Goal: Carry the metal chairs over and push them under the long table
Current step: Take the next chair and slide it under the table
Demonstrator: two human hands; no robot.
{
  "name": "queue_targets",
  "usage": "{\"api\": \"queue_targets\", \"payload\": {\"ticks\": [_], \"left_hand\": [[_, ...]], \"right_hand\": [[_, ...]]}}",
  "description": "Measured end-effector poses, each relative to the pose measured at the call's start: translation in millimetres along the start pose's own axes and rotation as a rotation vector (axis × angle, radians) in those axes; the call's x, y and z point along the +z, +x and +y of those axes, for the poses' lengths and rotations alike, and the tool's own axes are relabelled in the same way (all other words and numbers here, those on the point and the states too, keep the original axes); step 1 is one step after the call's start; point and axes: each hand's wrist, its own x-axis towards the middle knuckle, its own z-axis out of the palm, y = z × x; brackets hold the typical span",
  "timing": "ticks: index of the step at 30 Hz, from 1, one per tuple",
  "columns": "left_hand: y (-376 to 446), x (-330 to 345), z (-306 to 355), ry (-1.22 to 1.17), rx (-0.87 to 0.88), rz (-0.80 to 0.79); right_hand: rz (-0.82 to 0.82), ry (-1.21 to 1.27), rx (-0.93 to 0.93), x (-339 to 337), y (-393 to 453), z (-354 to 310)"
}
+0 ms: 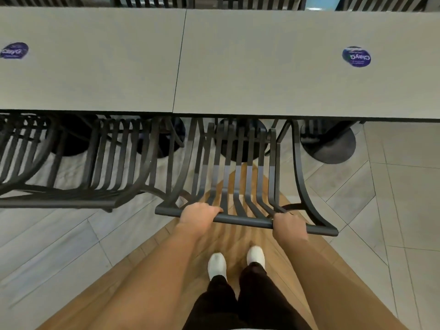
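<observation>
A dark metal chair (240,167) with a slatted back stands in front of me, its seat partly under the near edge of the long grey table (238,67). My left hand (198,214) and my right hand (289,226) both grip the chair's top rail, left and right of its middle. The front of the seat is hidden by the tabletop. Two more metal chairs (112,163) stand to the left, their seats tucked under the same table edge.
Round black table bases (333,146) stand on the floor beneath the table. Two blue round stickers (356,56) lie on the tabletop. More slatted chairs show along the table's far side. My white shoes stand on a wood-look floor strip between grey tiles.
</observation>
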Motion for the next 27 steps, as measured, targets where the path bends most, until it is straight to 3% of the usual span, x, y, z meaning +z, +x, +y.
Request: {"api": "queue_targets", "payload": {"ticks": [12, 27], "left_hand": [[58, -47, -26, 0.013, 0.024, -0.06], [60, -53, -11, -0.021, -0.003, -0.198]], "right_hand": [[-0.059, 0.09, -0.01, -27, 54, 4], [-0.124, 0.34, -0.041, -34, 41, 20]]}}
